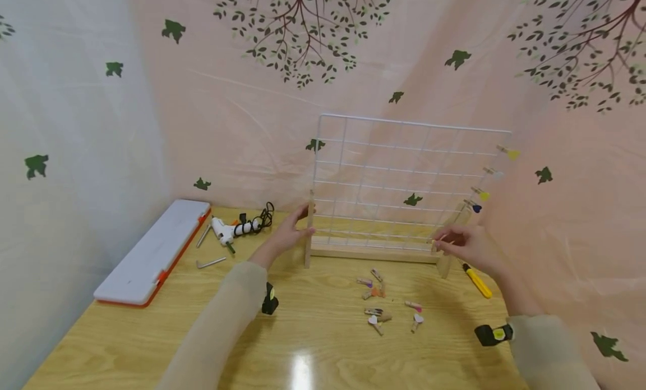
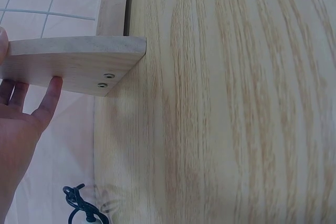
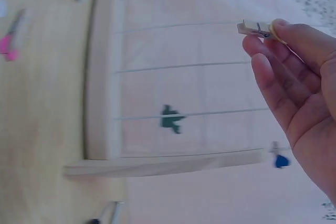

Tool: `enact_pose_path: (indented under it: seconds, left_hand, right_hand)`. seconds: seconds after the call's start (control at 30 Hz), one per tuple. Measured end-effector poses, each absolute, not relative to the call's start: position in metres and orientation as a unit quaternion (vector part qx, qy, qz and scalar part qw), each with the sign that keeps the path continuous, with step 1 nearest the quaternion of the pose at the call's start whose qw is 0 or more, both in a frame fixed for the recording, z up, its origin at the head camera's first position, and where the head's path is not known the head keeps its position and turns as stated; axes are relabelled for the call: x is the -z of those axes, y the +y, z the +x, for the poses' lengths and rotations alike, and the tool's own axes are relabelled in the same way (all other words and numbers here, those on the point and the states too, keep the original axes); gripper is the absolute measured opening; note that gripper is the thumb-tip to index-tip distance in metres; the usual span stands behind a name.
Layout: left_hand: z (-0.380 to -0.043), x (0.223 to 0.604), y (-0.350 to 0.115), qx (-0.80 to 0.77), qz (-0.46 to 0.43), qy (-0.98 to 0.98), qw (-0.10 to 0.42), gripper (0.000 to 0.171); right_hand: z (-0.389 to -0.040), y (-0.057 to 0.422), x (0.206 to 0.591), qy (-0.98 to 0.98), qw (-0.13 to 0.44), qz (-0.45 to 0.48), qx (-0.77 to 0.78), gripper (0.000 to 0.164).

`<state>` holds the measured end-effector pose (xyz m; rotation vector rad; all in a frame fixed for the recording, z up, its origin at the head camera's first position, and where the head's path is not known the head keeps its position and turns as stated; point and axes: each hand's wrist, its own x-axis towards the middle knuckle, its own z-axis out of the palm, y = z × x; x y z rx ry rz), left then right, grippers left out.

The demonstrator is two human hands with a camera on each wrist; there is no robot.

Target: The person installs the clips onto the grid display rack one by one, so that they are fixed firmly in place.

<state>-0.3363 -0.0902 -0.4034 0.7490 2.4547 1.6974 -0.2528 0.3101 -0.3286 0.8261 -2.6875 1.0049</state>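
Observation:
A white wire grid stands upright in a wooden base with a crossbar and two side boards. My left hand grips the left side board, its fingertips against the wood. Between thumb and fingers, my right hand pinches a small wooden clothespin with a yellow piece mostly covered by the thumb. The pin is in front of the grid's lower right part; whether it touches a wire I cannot tell. Along the grid's right edge hang several clothespins, including one with a dark blue heart.
Several decorated clothespins lie scattered before the stand. A yellow utility knife is at the right. To the left are a glue gun, a hex key and a white-lidded case. A printed curtain hangs behind.

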Motion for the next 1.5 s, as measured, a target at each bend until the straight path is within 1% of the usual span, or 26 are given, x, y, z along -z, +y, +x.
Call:
enact_pose_path:
  seconds: [0.13, 0.2, 0.37, 0.5, 0.63, 0.77, 0.9, 1.1, 1.27, 1.5]
  left_hand:
    - [-0.336, 0.405, -0.090, -0.553, 0.242, 0.797, 0.041, 0.066]
    - [-0.336, 0.404, -0.090, -0.550, 0.240, 0.799, 0.041, 0.066]
    - [-0.336, 0.403, -0.091, -0.548, 0.239, 0.801, 0.037, 0.065]
    - [-0.337, 0.406, -0.090, -0.552, 0.243, 0.797, 0.034, 0.064]
    - [-0.348, 0.418, -0.091, -0.552, 0.241, 0.798, 0.028, 0.064]
    - [-0.357, 0.429, -0.092, -0.549, 0.242, 0.800, 0.014, 0.064]
    - [-0.359, 0.430, -0.091, -0.552, 0.248, 0.796, 0.004, 0.063]
    - [-0.358, 0.429, -0.091, -0.551, 0.254, 0.795, 0.003, 0.063]
    - [-0.357, 0.427, -0.092, -0.552, 0.250, 0.796, 0.010, 0.063]
    - [-0.336, 0.403, -0.091, -0.551, 0.257, 0.794, 0.027, 0.063]
  right_hand:
    - [-0.263, 0.325, 0.307, -0.887, 0.125, 0.272, -0.351, 0.014]
    - [-0.266, 0.330, 0.291, -0.886, 0.166, 0.263, -0.343, 0.013]
    - [-0.274, 0.336, 0.243, -0.880, 0.290, 0.198, -0.319, 0.012]
    - [-0.285, 0.341, 0.212, -0.866, 0.346, 0.137, -0.334, 0.017]
    - [-0.299, 0.343, 0.190, -0.854, 0.378, 0.102, -0.343, 0.021]
    - [-0.308, 0.346, 0.172, -0.851, 0.384, 0.076, -0.348, 0.021]
    - [-0.312, 0.350, 0.162, -0.859, 0.368, 0.061, -0.351, 0.022]
    - [-0.314, 0.355, 0.156, -0.854, 0.386, 0.068, -0.342, 0.020]
    - [-0.316, 0.353, 0.157, -0.867, 0.368, 0.063, -0.329, 0.020]
    - [-0.319, 0.352, 0.164, -0.874, 0.364, 0.061, -0.315, 0.020]
